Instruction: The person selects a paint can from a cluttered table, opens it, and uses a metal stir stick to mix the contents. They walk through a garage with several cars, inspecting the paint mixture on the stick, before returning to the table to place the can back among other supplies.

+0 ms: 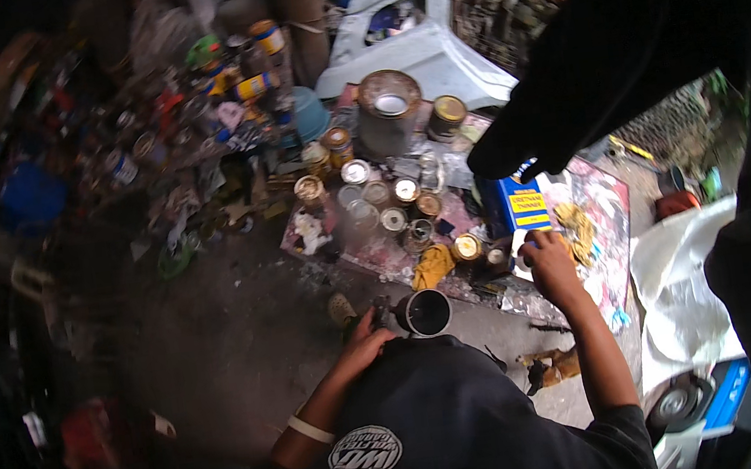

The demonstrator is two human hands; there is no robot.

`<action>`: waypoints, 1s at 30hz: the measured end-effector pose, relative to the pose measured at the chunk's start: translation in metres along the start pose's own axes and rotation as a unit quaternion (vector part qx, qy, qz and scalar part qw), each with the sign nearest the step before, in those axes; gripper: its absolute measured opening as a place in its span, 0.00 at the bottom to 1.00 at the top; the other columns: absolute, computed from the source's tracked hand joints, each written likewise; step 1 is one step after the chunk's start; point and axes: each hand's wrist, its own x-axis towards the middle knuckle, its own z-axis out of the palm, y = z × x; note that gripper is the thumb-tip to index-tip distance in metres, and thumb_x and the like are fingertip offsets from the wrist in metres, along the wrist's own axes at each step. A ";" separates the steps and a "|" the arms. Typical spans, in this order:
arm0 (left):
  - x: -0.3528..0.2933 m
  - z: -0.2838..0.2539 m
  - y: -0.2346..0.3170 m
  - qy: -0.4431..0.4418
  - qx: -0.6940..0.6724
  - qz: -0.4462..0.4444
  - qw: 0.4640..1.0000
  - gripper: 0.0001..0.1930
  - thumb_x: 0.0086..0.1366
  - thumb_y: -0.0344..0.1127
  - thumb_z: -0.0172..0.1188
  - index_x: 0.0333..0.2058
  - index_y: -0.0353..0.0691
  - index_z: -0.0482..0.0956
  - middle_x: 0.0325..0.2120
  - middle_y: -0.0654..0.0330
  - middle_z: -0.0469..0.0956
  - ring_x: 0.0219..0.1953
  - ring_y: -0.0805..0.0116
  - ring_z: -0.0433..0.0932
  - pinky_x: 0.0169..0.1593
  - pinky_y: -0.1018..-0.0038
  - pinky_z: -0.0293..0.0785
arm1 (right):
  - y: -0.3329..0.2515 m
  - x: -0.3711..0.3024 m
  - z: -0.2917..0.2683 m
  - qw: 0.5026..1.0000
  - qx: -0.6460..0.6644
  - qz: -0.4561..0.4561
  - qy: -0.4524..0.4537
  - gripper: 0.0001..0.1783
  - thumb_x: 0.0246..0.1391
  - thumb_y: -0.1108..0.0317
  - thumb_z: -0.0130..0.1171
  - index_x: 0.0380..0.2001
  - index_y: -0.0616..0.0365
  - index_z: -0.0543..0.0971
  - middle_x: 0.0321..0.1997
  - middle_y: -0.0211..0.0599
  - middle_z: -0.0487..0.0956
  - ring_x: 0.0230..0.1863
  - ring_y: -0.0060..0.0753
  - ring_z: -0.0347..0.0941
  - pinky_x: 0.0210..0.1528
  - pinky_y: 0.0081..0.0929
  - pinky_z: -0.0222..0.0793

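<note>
Nearest, black shirt with a round white emblem [439, 442], filling the lower middle, both bare forearms reaching forward from it.

Farther off, bent white sheet-metal body panel [428, 50] lying beyond the work; no danger from it.

Closer in, flat paint-smeared board [601, 197] set on the grey ground, crowded edge to edge. Crowding as the main hazard: any wide sweep of an elbow likely to send tins over.

At its far side, tall rusty round drum with a pale open top [387, 111]; heavy-looking, unlikely to tip.

Just beyond the right hand, upright blue rectangular tin with a yellow label [513, 208]. Narrow base, so easily toppled by a backward knock of the knuckles; cannot tell if capped.

Near the board's front edge, open dull-metal cup with a dark hollow [426, 313], just beside the left hand. Mouth uncovered, so a tilt of the wrist probably enough to slop anything inside onto the shirt or ground.

Between drum and cup, cluster of small open round tins [390, 200], touching or nearly so; one nudged, several spilled.

Left hand [362, 337] clenched round a small dark metal tool [383, 311] seemingly joined to the cup.

Right hand [547, 258] curled down over a small white round lid [521, 259]; gripping or merely resting, impossible to tell. Possible slip there on wet paint.
</note>
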 end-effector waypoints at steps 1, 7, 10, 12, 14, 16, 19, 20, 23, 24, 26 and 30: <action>-0.004 0.003 -0.003 0.006 -0.014 0.006 1.000 0.49 0.59 0.40 0.66 0.73 0.32 0.48 0.32 0.63 0.74 0.26 0.75 0.70 0.30 0.77 0.67 | -0.004 0.003 -0.018 0.999 0.038 0.025 -0.002 0.18 0.48 0.79 0.56 0.43 0.54 0.82 0.51 0.42 0.77 0.53 0.51 0.72 0.55 0.44 0.72; -0.015 0.021 0.002 0.014 -0.064 0.009 0.998 0.48 0.59 0.38 0.66 0.74 0.35 0.50 0.33 0.65 0.75 0.28 0.76 0.71 0.32 0.78 0.68 | 0.064 -0.011 -0.014 0.988 0.129 0.080 0.000 0.23 0.50 0.78 0.60 0.52 0.57 0.81 0.57 0.48 0.76 0.55 0.55 0.74 0.58 0.42 0.73; -0.012 0.017 -0.014 0.031 -0.017 0.021 0.999 0.45 0.59 0.42 0.64 0.73 0.39 0.54 0.46 0.60 0.76 0.34 0.74 0.72 0.35 0.78 0.70 | 0.093 -0.033 0.016 0.992 0.067 0.007 -0.103 0.30 0.52 0.59 0.67 0.59 0.52 0.77 0.62 0.46 0.73 0.62 0.52 0.69 0.64 0.48 0.66; -0.022 0.013 -0.007 0.024 -0.033 0.025 0.999 0.44 0.60 0.40 0.64 0.72 0.38 0.55 0.43 0.63 0.76 0.33 0.76 0.71 0.34 0.78 0.69 | 0.081 -0.041 0.013 0.996 -0.020 -0.034 -0.079 0.43 0.45 0.51 0.72 0.65 0.47 0.71 0.68 0.48 0.67 0.67 0.58 0.65 0.68 0.52 0.62; -0.025 0.009 -0.009 0.027 -0.049 0.021 0.998 0.44 0.60 0.37 0.64 0.72 0.36 0.54 0.37 0.65 0.75 0.30 0.77 0.71 0.32 0.79 0.67 | 0.085 -0.044 0.010 0.992 -0.041 -0.034 -0.117 0.52 0.40 0.50 0.76 0.69 0.46 0.66 0.71 0.53 0.62 0.68 0.63 0.62 0.69 0.52 0.62; -0.023 0.010 -0.010 0.035 -0.070 0.019 0.997 0.46 0.59 0.34 0.65 0.73 0.33 0.51 0.31 0.66 0.73 0.27 0.78 0.70 0.30 0.79 0.66 | 0.094 -0.043 0.013 0.990 -0.013 -0.041 -0.137 0.58 0.35 0.49 0.78 0.71 0.46 0.62 0.72 0.57 0.60 0.68 0.67 0.61 0.69 0.52 0.61; -0.023 0.014 0.003 0.022 -0.053 0.004 0.998 0.48 0.61 0.39 0.65 0.73 0.30 0.47 0.30 0.66 0.72 0.26 0.78 0.69 0.29 0.79 0.65 | 0.104 -0.042 0.024 0.985 0.072 -0.044 -0.149 0.61 0.33 0.52 0.79 0.73 0.47 0.60 0.70 0.64 0.60 0.66 0.69 0.62 0.69 0.53 0.62; -0.022 0.015 0.007 0.013 -0.047 0.004 0.999 0.49 0.62 0.41 0.66 0.73 0.30 0.47 0.30 0.66 0.72 0.27 0.78 0.68 0.29 0.79 0.65 | 0.102 -0.043 0.025 0.986 0.070 -0.040 -0.146 0.61 0.33 0.53 0.78 0.73 0.47 0.60 0.70 0.64 0.60 0.66 0.69 0.62 0.69 0.53 0.62; -0.019 0.025 0.022 -0.005 -0.036 0.034 0.999 0.47 0.63 0.47 0.67 0.72 0.33 0.52 0.32 0.66 0.75 0.26 0.78 0.68 0.28 0.78 0.65 | 0.096 -0.048 0.026 0.988 0.060 -0.027 -0.141 0.60 0.33 0.57 0.78 0.73 0.44 0.60 0.69 0.64 0.61 0.65 0.69 0.62 0.68 0.54 0.63; -0.015 0.028 0.024 -0.003 -0.011 0.033 0.999 0.49 0.62 0.48 0.68 0.73 0.32 0.50 0.34 0.63 0.75 0.26 0.78 0.68 0.28 0.78 0.65 | 0.094 -0.051 0.027 0.989 0.066 -0.026 -0.132 0.60 0.33 0.57 0.78 0.73 0.43 0.60 0.69 0.64 0.61 0.66 0.68 0.62 0.67 0.53 0.64; -0.011 0.038 0.034 0.002 0.038 0.031 0.999 0.53 0.61 0.51 0.69 0.73 0.30 0.47 0.40 0.58 0.77 0.27 0.76 0.68 0.28 0.77 0.65 | 0.089 -0.056 0.026 0.988 0.059 -0.019 -0.145 0.61 0.33 0.57 0.78 0.73 0.42 0.60 0.69 0.62 0.60 0.67 0.67 0.61 0.67 0.54 0.64; 0.005 0.056 0.056 -0.027 0.092 0.091 0.991 0.59 0.59 0.55 0.70 0.73 0.24 0.41 0.68 0.37 0.59 0.63 0.53 0.66 0.63 0.67 0.63 | 0.078 -0.061 0.021 0.988 0.038 -0.027 -0.147 0.60 0.33 0.57 0.78 0.73 0.42 0.60 0.69 0.60 0.60 0.68 0.64 0.60 0.66 0.57 0.62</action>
